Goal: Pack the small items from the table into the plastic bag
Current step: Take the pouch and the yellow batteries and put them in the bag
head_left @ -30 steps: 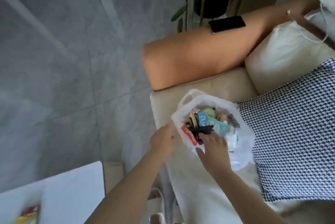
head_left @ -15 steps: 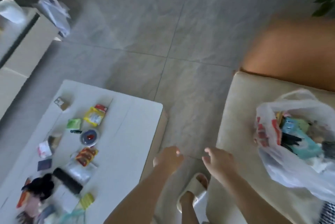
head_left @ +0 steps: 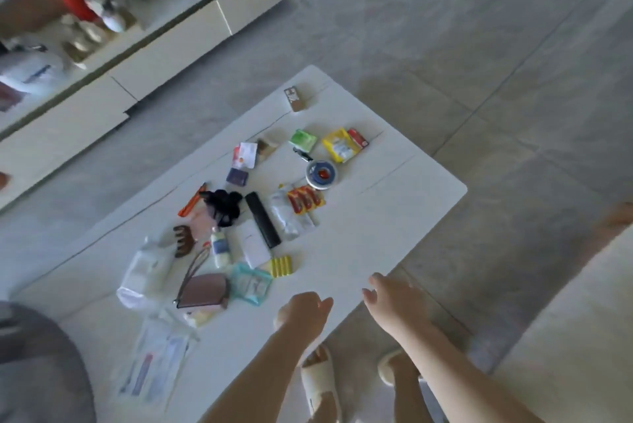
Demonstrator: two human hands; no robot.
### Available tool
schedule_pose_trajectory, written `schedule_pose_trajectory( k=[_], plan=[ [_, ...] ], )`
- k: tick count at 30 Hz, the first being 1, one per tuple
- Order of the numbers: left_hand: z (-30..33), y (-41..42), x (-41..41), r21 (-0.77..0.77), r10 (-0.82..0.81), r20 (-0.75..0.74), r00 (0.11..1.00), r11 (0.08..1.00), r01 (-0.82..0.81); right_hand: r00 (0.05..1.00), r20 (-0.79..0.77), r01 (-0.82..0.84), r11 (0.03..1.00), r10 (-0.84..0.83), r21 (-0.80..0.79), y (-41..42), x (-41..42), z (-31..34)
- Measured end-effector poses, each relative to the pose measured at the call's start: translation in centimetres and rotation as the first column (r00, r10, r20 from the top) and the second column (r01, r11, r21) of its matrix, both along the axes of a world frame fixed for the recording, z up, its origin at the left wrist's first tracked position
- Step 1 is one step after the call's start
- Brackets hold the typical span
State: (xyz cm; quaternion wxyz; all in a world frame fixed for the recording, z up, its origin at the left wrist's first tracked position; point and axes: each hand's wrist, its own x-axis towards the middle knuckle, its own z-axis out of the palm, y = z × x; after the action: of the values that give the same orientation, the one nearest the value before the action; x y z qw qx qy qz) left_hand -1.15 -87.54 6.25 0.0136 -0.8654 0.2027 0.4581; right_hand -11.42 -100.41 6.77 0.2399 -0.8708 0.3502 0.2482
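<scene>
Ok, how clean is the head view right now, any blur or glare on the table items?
Head view: soft overall, shelf at top left smeared by motion blur; table evenly lit, no glare; middle items like the yellow packet readable, lettering not; hands slightly blurred; wide-angle bending at edges.

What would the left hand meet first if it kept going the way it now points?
Probably the yellow ridged piece, just beyond the left hand on the table; the teal packet lies slightly aside. Depth is unclear.
</scene>
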Motion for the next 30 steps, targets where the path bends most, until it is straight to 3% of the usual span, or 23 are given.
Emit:
schedule_pose_trajectory(
  k=[7, 12, 17, 24, 30],
  plan=[
    [-1.4, 11.9, 5.3, 0.062, 0.258, 0.000, 0.966, 0.964, -0.257, 0.969, -0.013, -0.248, 0.969, 0.249, 0.016, 8.6, 7.3, -1.7],
    [-3.3, 16.7, 6.1, 0.082, 0.450, -0.050, 0.891, 0.891, -0.446, 0.919, -0.032, -0.393, 0.919, 0.394, 0.033, 11.4, 10.4, -3.5],
    [-4.8, 18.6, 6.7, 0.035, 0.649, -0.033, 0.760, 0.761, -0.648, 0.858, -0.040, -0.510, 0.858, 0.512, 0.059, 12.2, 14.0, -6.1],
    [-8.5, 19.7, 10.1, -0.017, 0.773, 0.028, 0.633, 0.634, -0.773, 0.759, -0.069, -0.647, 0.762, 0.647, 0.026, 11.9, 18.2, -11.3],
    [-12.0, 20.0, 14.1, -0.076, 0.764, 0.138, 0.631, 0.643, -0.762, 0.765, -0.090, -0.640, 0.769, 0.637, 0.006, 11.1, 20.2, -15.3]
  ],
)
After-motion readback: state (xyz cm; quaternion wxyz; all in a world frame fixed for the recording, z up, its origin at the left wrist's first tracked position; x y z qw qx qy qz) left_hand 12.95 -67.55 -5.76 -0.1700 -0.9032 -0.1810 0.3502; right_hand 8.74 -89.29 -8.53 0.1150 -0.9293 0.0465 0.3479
